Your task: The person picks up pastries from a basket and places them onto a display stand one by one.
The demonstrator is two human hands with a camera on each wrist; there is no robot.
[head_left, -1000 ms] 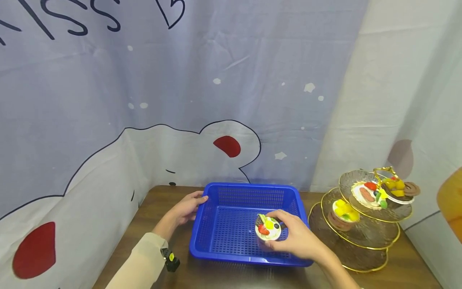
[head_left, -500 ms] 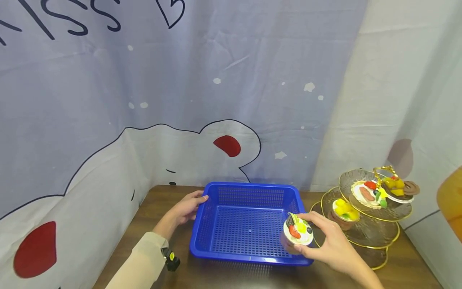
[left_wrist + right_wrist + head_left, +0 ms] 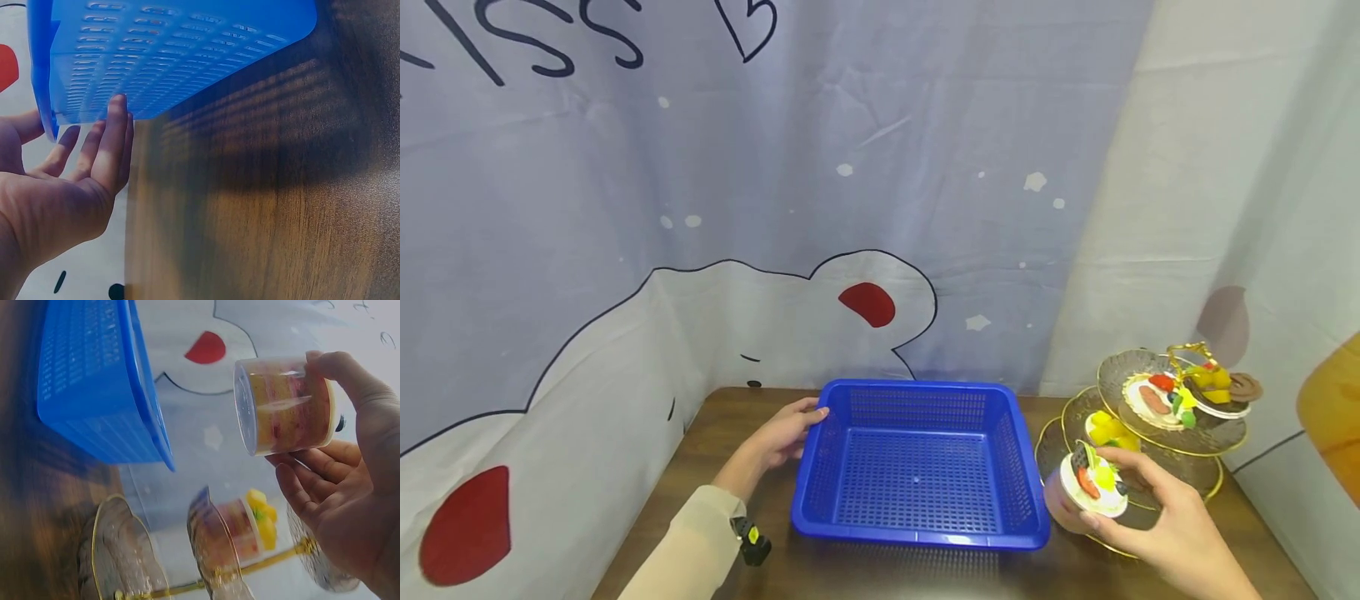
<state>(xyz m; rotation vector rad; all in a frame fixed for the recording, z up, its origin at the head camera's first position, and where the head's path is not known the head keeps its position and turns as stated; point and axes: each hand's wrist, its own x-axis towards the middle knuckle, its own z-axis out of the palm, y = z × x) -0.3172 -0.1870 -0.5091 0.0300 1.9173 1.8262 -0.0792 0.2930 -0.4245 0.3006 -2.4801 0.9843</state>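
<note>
My right hand [image 3: 1180,521] pinches a clear dessert cup [image 3: 287,406] between thumb and fingers. The cup has layered cake inside and a cream top with strawberry, yellow fruit and a dark chip. It hangs tilted just right of the blue basket, in front of the tiered stand [image 3: 1206,446]. My left hand [image 3: 784,433] holds the left rim of the blue plastic basket [image 3: 917,533], thumb over the rim and fingers against the outer wall [image 3: 156,62]. No items lie inside the basket. Another cup with yellow fruit cubes [image 3: 262,519] sits on the stand's middle tier.
On the stand's top tier are a fruit tart [image 3: 1153,400] and a chocolate dessert [image 3: 1217,392], beside a gold handle [image 3: 1187,354]. A printed curtain [image 3: 880,183] hangs behind the wooden table [image 3: 730,417]. The stand's gold-rimmed plates reach close to the basket's right side.
My right hand has carried the dessert cup rightward, from above the basket to in front of the stand. The left hand stays on the basket rim. The head view has shifted slightly.
</note>
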